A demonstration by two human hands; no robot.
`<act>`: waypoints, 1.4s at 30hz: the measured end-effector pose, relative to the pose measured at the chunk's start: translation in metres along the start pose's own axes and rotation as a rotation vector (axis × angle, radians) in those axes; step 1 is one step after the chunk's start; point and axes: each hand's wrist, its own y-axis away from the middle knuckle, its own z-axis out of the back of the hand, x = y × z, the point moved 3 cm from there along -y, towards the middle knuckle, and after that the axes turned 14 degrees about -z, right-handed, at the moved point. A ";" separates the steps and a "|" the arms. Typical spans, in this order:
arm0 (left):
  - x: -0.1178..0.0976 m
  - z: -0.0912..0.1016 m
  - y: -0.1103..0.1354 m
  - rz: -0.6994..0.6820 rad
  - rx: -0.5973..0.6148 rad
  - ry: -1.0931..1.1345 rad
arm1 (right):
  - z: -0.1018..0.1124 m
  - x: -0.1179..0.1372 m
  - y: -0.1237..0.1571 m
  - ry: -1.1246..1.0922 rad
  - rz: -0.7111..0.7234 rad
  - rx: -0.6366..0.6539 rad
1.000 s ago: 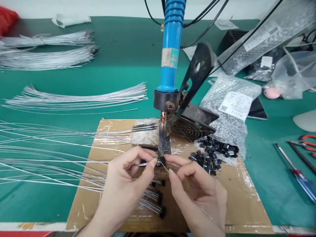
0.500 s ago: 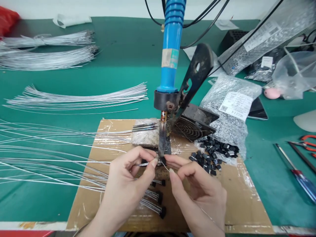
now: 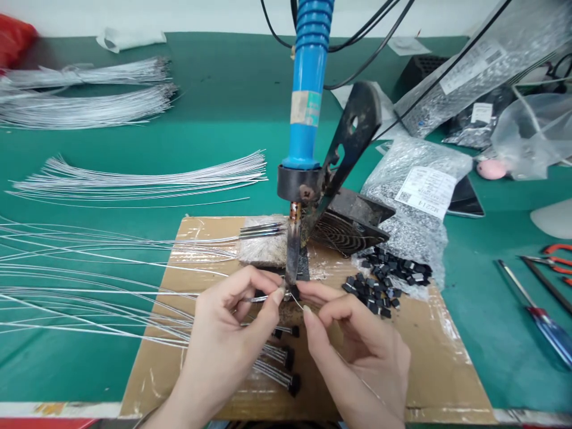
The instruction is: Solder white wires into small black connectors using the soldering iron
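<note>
A blue-handled soldering iron [image 3: 307, 107] hangs tip-down in a black stand over a cardboard sheet [image 3: 429, 363]. My left hand [image 3: 227, 339] is closed in a pinch on a thin silver wire [image 3: 134, 293], its end held at the iron's tip [image 3: 292, 280]. My right hand [image 3: 357, 345] is closed in a pinch on a fine solder wire [image 3: 298, 303], which it brings to the same tip. Under my hands lie finished wires with small black parts [image 3: 286, 357] on their ends. To the right of the tip sits a pile of loose black components [image 3: 388, 280].
Bundles of silver wires [image 3: 134, 179] fan across the green mat [image 3: 223, 101] to the left and at the back. Plastic bags of parts [image 3: 420, 190] lie at the right. A screwdriver [image 3: 543, 325] and red-handled pliers [image 3: 554, 253] rest at the far right. A small black fan [image 3: 348, 229] sits behind the iron.
Almost nothing has moved. My right fingers have edged slightly up and left, closer to the iron's tip.
</note>
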 end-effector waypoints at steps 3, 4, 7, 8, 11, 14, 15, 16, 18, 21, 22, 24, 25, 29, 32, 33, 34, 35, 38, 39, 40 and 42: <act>0.001 0.001 0.002 0.001 0.004 0.001 | 0.000 -0.001 0.000 0.011 0.002 0.004; 0.001 0.001 0.002 0.002 0.006 -0.001 | 0.000 -0.001 0.000 0.017 0.007 0.005; 0.001 0.001 0.002 -0.002 0.008 -0.011 | 0.000 -0.001 0.000 0.033 0.023 -0.009; 0.001 0.001 0.002 -0.006 0.007 -0.014 | 0.000 -0.001 0.000 0.036 0.024 -0.013; 0.000 0.001 0.001 -0.015 0.007 -0.026 | -0.001 -0.001 0.000 0.035 0.015 -0.015; -0.001 0.001 0.001 -0.005 0.009 -0.037 | 0.000 0.000 0.000 0.040 0.025 -0.022; -0.001 0.001 0.001 -0.002 0.008 -0.039 | 0.000 0.001 0.001 0.043 0.033 -0.023; -0.001 0.001 0.002 -0.001 0.008 -0.042 | 0.000 0.001 0.001 0.048 0.039 -0.024; -0.001 0.001 0.003 -0.008 0.006 -0.047 | 0.000 0.001 0.002 0.056 0.041 -0.028; -0.001 0.001 0.003 -0.018 0.003 -0.040 | -0.001 0.002 0.002 0.054 0.041 -0.043; -0.001 0.000 0.002 -0.017 0.003 -0.032 | -0.001 0.002 0.002 0.051 0.045 -0.048; -0.002 0.000 0.001 -0.012 0.005 -0.016 | -0.002 0.002 0.002 0.050 0.058 -0.056; -0.003 -0.001 0.001 -0.008 0.008 -0.011 | -0.002 0.002 0.002 0.055 0.066 -0.059; -0.003 -0.001 0.000 -0.007 0.002 -0.012 | -0.002 0.004 0.001 0.115 0.103 -0.094; -0.004 0.000 0.000 -0.015 0.014 -0.027 | -0.002 0.005 0.001 0.128 0.126 -0.103; -0.004 0.000 0.001 -0.016 0.017 -0.035 | -0.002 0.006 0.001 0.120 0.129 -0.095; -0.004 0.000 0.002 -0.018 0.020 -0.044 | -0.002 0.006 0.001 0.110 0.130 -0.086; -0.004 0.001 0.002 -0.019 0.017 -0.051 | -0.002 0.006 0.001 0.100 0.129 -0.080; -0.004 0.001 0.004 -0.020 0.020 -0.055 | -0.002 0.006 0.001 0.095 0.142 -0.086; -0.004 0.000 0.004 -0.022 0.023 -0.052 | -0.003 0.006 0.001 0.102 0.149 -0.094; -0.004 0.000 0.004 -0.025 0.026 -0.049 | -0.003 0.006 0.001 0.109 0.154 -0.100; -0.003 0.000 0.004 -0.040 0.025 -0.053 | -0.003 0.005 0.001 0.106 0.153 -0.098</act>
